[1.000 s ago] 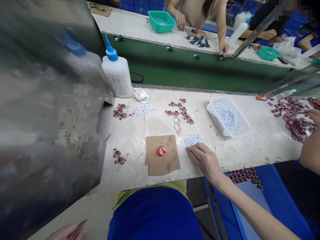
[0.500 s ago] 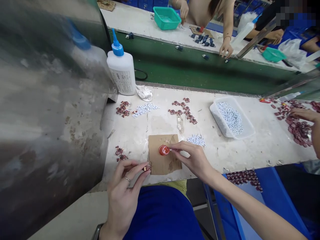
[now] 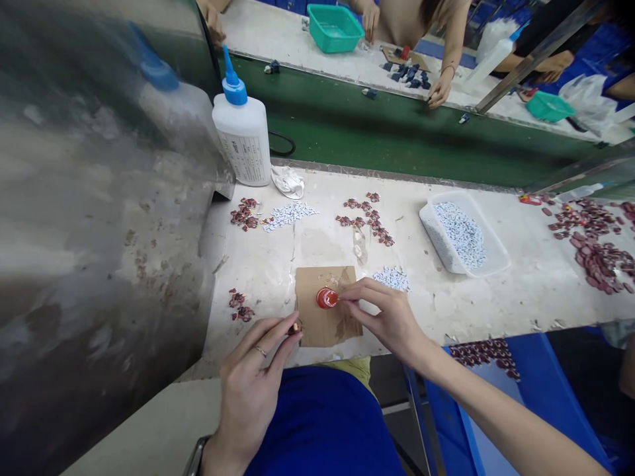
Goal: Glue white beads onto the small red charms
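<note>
My left hand pinches a small dark brown piece at the left edge of a cardboard square. On the cardboard stands a small red cap. Beside its right rim, my right hand has thumb and forefinger pressed together; what they hold is too small to make out. Small white pieces lie in a pile behind my right hand. Brown pieces sit on the table left of the cardboard, with another group behind it.
A white bottle with a blue cap stands at the back left beside a metal housing. A clear tub of white pieces is at the right. Across a green belt, other people's hands work near a green basket.
My left hand has turned the brown piece slightly. My right hand stays by the red cap. The hand at the far right has left the brown pieces, and another hand appears at top left.
</note>
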The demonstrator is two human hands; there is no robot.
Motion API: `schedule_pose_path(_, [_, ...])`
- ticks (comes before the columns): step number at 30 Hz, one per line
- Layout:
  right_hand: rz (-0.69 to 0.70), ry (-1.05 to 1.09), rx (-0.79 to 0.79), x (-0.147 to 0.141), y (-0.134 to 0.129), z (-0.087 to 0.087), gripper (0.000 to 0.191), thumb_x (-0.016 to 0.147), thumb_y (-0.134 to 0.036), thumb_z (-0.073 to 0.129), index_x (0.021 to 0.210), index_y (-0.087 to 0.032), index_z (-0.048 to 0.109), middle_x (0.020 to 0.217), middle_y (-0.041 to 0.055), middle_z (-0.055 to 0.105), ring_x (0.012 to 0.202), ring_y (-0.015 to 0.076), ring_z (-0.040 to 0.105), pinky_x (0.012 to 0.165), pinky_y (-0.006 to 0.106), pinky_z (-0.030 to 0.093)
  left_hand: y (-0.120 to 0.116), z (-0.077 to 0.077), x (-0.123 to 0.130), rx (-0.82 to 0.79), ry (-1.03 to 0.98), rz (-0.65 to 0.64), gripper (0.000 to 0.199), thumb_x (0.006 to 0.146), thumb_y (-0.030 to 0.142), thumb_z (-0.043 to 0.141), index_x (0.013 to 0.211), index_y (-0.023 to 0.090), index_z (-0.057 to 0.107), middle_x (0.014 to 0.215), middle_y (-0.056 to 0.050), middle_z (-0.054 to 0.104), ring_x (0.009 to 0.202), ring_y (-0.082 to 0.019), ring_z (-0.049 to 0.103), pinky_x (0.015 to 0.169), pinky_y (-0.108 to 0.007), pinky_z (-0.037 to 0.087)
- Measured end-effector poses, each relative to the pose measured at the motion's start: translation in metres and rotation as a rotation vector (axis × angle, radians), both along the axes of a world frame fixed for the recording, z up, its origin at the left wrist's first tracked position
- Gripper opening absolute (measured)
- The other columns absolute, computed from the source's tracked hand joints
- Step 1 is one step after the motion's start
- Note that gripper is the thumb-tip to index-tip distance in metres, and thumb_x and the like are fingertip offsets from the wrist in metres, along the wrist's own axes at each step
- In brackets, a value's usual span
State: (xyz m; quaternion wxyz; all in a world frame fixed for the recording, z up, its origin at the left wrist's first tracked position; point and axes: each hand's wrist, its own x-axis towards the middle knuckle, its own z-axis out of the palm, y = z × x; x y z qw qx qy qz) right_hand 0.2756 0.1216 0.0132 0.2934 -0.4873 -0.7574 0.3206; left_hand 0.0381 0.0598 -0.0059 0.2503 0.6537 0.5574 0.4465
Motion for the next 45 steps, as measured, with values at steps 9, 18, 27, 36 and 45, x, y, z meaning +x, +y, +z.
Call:
schedule_pose_path(9, [0.039, 0.359, -0.138, -0.025, -0.023, 0.037, 0.015, 0.091, -0.011, 0.071, 0.098, -0.024, 0.076, 0.093, 0.0023, 0.078, 0.085, 0.0176, 0.073, 0.076, 0.035, 0.061, 0.000, 0.023, 0.012, -0.013, -0.106, -0.048, 0.033, 0.083, 0.004, 0.076, 0.106, 0.027, 0.073, 0.104, 0.007, 0.074, 0.095, -0.004, 0.072, 0.092, -0.010, 0.059])
schedule_pose_path(18, [0.061, 0.354, -0.173, -0.031, -0.027, 0.035, 0.013, 0.094, -0.015, 0.071, 0.102, -0.023, 0.077, 0.093, 0.0034, 0.078, 0.082, 0.0169, 0.073, 0.072, 0.032, 0.062, 0.001, 0.028, 0.014, -0.036, -0.141, -0.064, 0.033, 0.083, 0.006, 0.076, 0.106, 0.029, 0.073, 0.101, 0.007, 0.074, 0.092, -0.005, 0.073, 0.089, -0.012, 0.060])
schedule_pose_path(27, [0.127, 0.252, -0.073, -0.029, -0.026, 0.037, 0.016, 0.098, -0.016, 0.067, 0.110, -0.023, 0.075, 0.098, 0.0057, 0.077, 0.084, 0.0180, 0.074, 0.073, 0.031, 0.064, 0.005, 0.031, 0.010, -0.024, -0.123, -0.079, 0.029, 0.081, 0.007, 0.078, 0.102, 0.027, 0.075, 0.100, 0.006, 0.075, 0.089, -0.004, 0.073, 0.086, -0.009, 0.060])
schedule_pose_path(36, [0.200, 0.128, 0.063, -0.028, -0.026, 0.039, 0.023, 0.102, -0.014, 0.058, 0.118, -0.022, 0.072, 0.101, 0.0084, 0.075, 0.085, 0.0186, 0.075, 0.070, 0.030, 0.065, 0.008, 0.035, 0.017, -0.094, -0.181, -0.063, 0.023, 0.083, 0.010, 0.078, 0.098, 0.027, 0.077, 0.095, 0.007, 0.076, 0.086, -0.004, 0.073, 0.084, -0.008, 0.061])
schedule_pose_path(45, [0.127, 0.339, -0.220, -0.028, -0.020, 0.058, 0.029, 0.093, -0.018, 0.075, 0.122, -0.023, 0.072, 0.108, 0.0064, 0.075, 0.097, 0.0182, 0.074, 0.085, 0.034, 0.066, 0.008, 0.040, 0.014, -0.080, -0.198, 0.012, 0.028, 0.084, 0.016, 0.079, 0.106, 0.033, 0.076, 0.101, 0.009, 0.077, 0.089, -0.005, 0.075, 0.091, -0.010, 0.061])
